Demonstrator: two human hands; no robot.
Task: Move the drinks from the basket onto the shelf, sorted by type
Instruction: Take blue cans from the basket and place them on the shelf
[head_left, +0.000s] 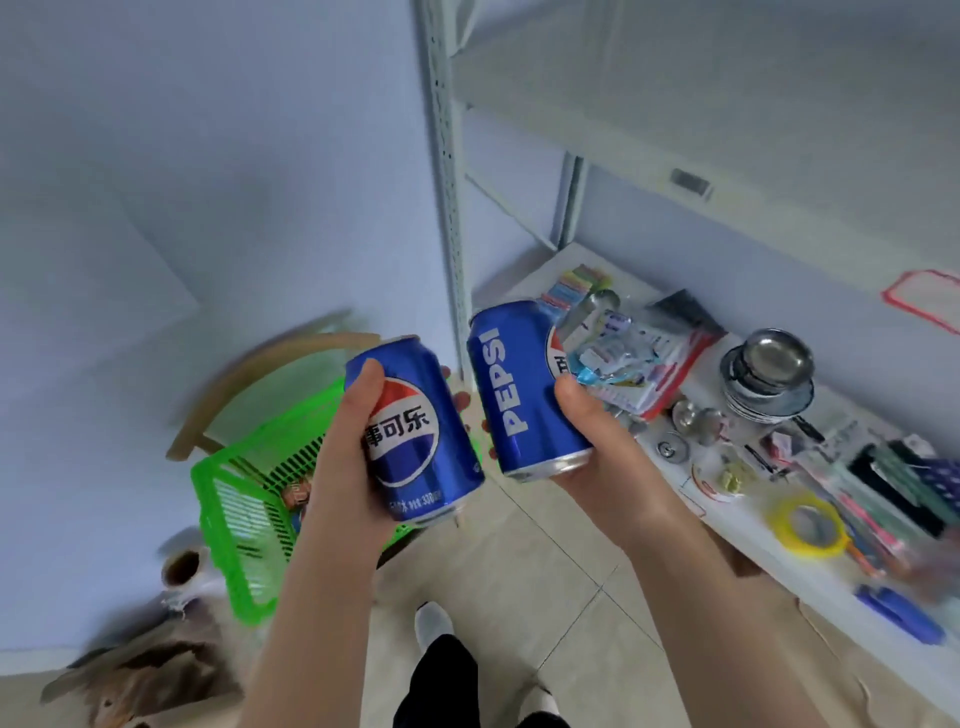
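two grips: left hand (340, 462) wraps left can (415, 436), right hand (597, 436) right can (511, 395); basket (223, 525) contents hidden.

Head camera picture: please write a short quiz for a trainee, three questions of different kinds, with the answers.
1. True or false: the left can and the right can are both blue Pepsi, one in each hand.
2. Where is the green basket? A) on a table B) lower down, behind the left hand C) overhead
3. Which hand's can shows "PEPSI" in Latin letters?
Key: 1 true; 2 B; 3 the right hand.
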